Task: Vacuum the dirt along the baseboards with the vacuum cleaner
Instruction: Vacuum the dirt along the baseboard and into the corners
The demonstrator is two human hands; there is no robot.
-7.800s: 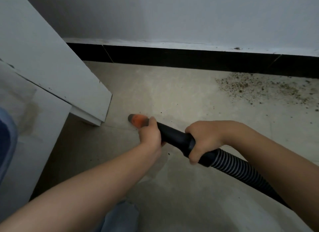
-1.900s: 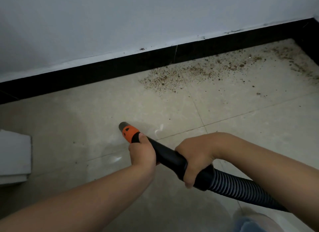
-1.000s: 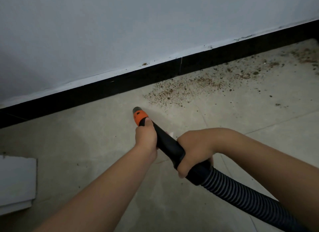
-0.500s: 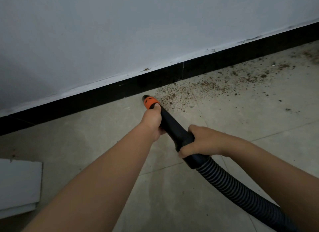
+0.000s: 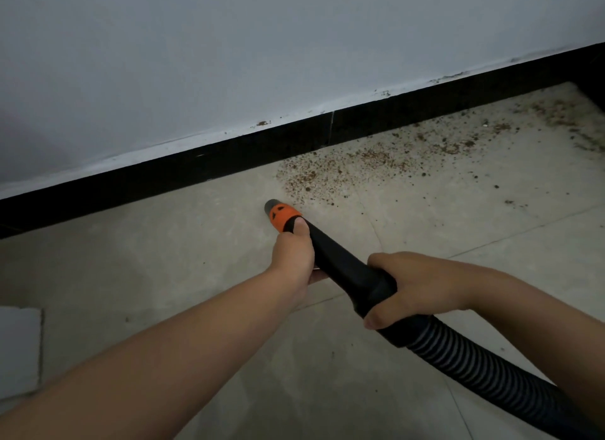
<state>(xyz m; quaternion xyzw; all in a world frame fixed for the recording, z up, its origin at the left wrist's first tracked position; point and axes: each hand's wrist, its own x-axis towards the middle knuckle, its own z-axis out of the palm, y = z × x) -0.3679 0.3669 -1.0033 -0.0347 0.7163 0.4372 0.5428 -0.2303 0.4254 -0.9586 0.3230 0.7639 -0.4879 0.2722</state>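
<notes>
With the nozzle (image 5: 281,212) low at the near edge of the dirt (image 5: 340,172), both hands are wrapped tight on the vacuum and the sweep along the baseboard (image 5: 229,159) is ready to run.

Left hand (image 5: 293,254) curls round the smooth black tube (image 5: 340,269) just behind the orange collar, right hand (image 5: 411,287) clamps the cuff where the ribbed hose (image 5: 474,364) begins. Best play, I'd say: keep the grey tip flat to the floor (image 5: 163,259), slide right slowly, hug that glossy black strip. The crumbs look dry, gritty, brown, thickest near the wall and thinner toward the corner, over pale matte tile with fine joints. Rush it and grains could scatter.
</notes>
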